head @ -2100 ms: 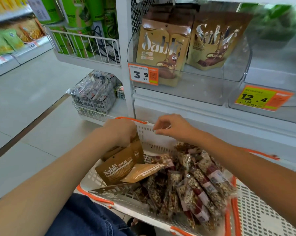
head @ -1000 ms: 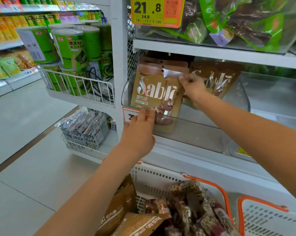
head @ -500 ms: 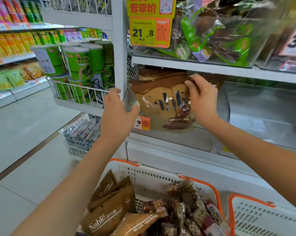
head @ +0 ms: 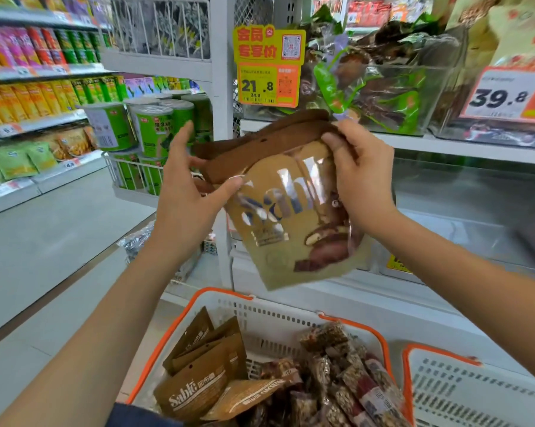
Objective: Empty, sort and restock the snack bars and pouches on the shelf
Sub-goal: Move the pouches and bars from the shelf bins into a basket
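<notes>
I have both hands up in front of the shelf (head: 445, 147), holding a stack of brown snack pouches (head: 291, 211) between them. My right hand (head: 358, 177) grips the top right corner of the stack, fingers curled over the dark upper edge and thumb on the front of the nearest pouch. My left hand (head: 186, 186) is at the stack's left side, thumb pressed on the front pouch and fingers spread behind the dark tops; I read it as pinching the stack. The pouches tilt, their bottoms swinging down and to the right of my left hand, and the front one is blurred, with pale lettering and a chocolate picture on it. Directly below my hands sits a white basket with an orange rim (head: 223, 292); in it, below my left hand, lie more brown pouches (head: 198, 374), and below my right hand a heap of nut bars in clear wrappers (head: 346, 383). A second white basket (head: 463, 392) stands just right of the first, under my right forearm. Above my right hand, clear bins hold green and brown bags (head: 380, 75), and a yellow price tag (head: 267, 67) hangs just above the stack. Beyond my left hand stand green cans (head: 150, 127) in a wire rack.
</notes>
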Tool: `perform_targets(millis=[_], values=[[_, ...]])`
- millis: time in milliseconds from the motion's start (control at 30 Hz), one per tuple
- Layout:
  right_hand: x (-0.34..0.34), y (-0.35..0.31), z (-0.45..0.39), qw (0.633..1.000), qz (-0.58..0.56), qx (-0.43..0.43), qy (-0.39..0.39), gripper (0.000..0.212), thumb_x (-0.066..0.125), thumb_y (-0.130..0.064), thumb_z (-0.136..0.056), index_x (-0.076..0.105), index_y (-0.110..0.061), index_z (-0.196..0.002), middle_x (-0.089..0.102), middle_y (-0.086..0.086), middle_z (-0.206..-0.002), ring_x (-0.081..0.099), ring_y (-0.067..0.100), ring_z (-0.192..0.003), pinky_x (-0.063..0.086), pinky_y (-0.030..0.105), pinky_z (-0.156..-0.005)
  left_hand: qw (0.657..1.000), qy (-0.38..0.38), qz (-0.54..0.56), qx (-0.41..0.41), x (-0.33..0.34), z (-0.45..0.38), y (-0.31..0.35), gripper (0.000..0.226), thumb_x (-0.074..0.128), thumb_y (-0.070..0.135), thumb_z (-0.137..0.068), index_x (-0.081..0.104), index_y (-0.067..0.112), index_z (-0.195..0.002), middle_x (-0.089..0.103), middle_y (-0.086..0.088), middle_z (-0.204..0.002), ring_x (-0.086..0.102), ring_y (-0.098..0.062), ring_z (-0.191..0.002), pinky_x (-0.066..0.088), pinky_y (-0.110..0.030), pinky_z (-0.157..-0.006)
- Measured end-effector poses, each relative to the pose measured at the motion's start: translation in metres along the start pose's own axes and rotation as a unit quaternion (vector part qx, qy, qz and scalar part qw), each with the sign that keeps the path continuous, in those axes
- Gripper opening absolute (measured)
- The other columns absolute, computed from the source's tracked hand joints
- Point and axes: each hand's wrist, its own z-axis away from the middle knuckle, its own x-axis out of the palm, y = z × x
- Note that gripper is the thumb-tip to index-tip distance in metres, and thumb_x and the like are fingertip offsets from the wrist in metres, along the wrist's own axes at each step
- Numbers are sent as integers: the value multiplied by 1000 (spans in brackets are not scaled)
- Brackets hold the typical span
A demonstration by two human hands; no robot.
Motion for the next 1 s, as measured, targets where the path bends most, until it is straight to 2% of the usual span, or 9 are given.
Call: perform_targets(millis=[67,133,233,333,467,567,767,900,1000], values=[[4,-3,10,999,-17,25,-41,27,57,-8,-92,58,-28,-74,52,-24,-60,48,-9,-61,31,7,-60,998,-15,-10,-65,-9,1,-1,82,76,26,-78,28,27,-144,51,8,-100,64,-13,-83,54,-26,-74],[8,-1,23,993,-34,63,-94,35,55,-9,-94,45,-32,-69,46,-15,-58,43,-7,-58,29,12,-57,989,-50,-26,-136,-19,1,-6,64,79,26,-75,46,20,-129,56,5,-99,64,-16,-86,55,-29,-71],[12,9,46,979,-53,115,-161,32,54,-9,-95,45,-19,-65,39,-6,-59,36,2,-56,28,14,-52,973,-117,-66,-188,-33,6,-18,30,79,24,-74,59,7,-89,64,-5,-75,62,-17,-61,52,-20,-51],[20,24,70,957,-62,179,-218,22,53,-10,-96,56,2,-77,45,2,-60,37,4,-57,30,17,-54,944,-195,-101,-244,-39,13,-33,28,77,20,-77,55,5,-70,66,-11,-61,63,-14,-48,55,-19,-48],[36,47,99,923,-102,273,-251,24,50,-10,-98,60,-17,-77,55,-15,-51,51,1,-51,41,20,-55,926,-238,-169,-238,-34,15,-61,27,76,21,-79,57,4,-70,69,-22,-78,70,-25,-62,58,-30,-59],[54,64,119,907,-104,326,-247,23,52,-12,-97,60,-16,-76,57,-14,-54,52,0,-52,46,22,-59,899,-284,-238,-231,-30,12,-83,28,71,27,-84,55,9,-69,71,-14,-73,71,-21,-64,55,-29,-56],[88,86,149,905,-72,337,-248,35,53,-11,-96,53,-26,-65,53,-22,-45,49,-7,-46,34,10,-49,819,-371,-401,-177,-20,12,-126,26,63,33,-90,64,8,-84,70,-5,-67,69,-16,-64,57,-38,-72],[108,103,170,888,-85,384,-237,22,54,-12,-96,62,-22,-77,61,-20,-58,57,-2,-58,51,28,-64,786,-369,-479,-130,-15,10,-140,25,59,35,-92,61,10,-86,67,-5,-76,67,-21,-74,55,-43,-77],[118,108,188,876,-85,397,-261,14,54,-13,-96,66,-15,-89,64,-11,-68,58,2,-62,50,30,-70,736,-440,-483,-180,-15,15,-149,24,56,33,-94,60,11,-87,70,-3,-72,69,-13,-62,57,-39,-77]])
